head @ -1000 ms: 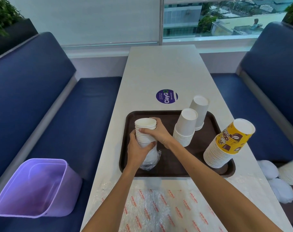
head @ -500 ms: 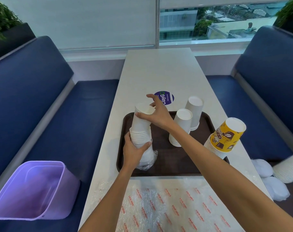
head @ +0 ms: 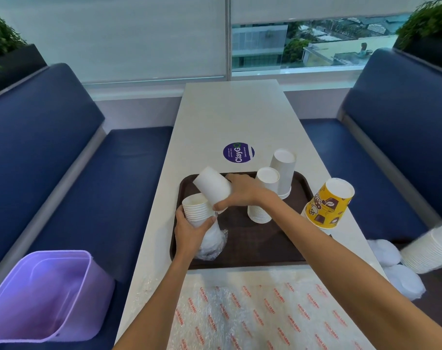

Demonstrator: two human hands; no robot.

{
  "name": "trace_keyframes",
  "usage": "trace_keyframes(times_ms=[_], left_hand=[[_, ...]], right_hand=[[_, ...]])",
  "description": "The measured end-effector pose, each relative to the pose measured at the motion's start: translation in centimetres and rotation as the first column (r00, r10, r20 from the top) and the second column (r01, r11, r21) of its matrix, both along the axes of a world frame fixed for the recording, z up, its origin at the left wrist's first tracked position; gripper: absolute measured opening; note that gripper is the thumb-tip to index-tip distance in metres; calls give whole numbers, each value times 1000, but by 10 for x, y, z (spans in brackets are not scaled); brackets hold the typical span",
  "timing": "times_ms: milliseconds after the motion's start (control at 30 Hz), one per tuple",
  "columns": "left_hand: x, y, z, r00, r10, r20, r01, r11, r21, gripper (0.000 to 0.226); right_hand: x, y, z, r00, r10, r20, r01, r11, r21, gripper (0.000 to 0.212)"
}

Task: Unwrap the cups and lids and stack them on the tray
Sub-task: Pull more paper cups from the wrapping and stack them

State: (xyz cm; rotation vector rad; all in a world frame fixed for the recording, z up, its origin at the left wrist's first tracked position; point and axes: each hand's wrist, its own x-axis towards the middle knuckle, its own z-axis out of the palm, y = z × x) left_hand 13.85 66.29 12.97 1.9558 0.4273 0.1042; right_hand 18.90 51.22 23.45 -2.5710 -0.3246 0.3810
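Observation:
My left hand grips a stack of white paper cups, mouth up, whose lower end sits in crumpled clear plastic wrap on the dark brown tray. My right hand holds a single white cup tilted over, bottom pointing up and left, just above that stack. Two upside-down stacks of white cups stand at the tray's back right. A stack of yellow printed cups leans at the tray's right edge.
A printed bubble-wrap sheet covers the near table. A purple bin sits on the left blue bench. On the right bench lie white lids in wrap and another white cup stack. A round purple sticker marks the table beyond the tray.
My right hand has pulled one cup off the top of the stack and tipped it over. My left hand has kept its grip on the stack.

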Motion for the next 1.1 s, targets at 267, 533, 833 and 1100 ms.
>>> trace_keyframes(times_ms=[267, 533, 833, 1100], left_hand=[[0, -1, -2, 1000, -6, 13, 6, 999, 33, 90], [-1, -6, -1, 999, -31, 12, 30, 998, 53, 91], [0, -8, -3, 999, -40, -9, 40, 998, 57, 91], [-1, -11, -1, 997, -74, -3, 74, 996, 49, 91]], right_hand=[[-9, -9, 7, 748, -578, 327, 348, 760, 549, 79], [-10, -44, -26, 598, -754, 270, 536, 628, 565, 80], [-15, -44, -48, 609, -762, 219, 532, 597, 600, 107], [-24, -1, -23, 665, -585, 463, 152, 714, 684, 70]])
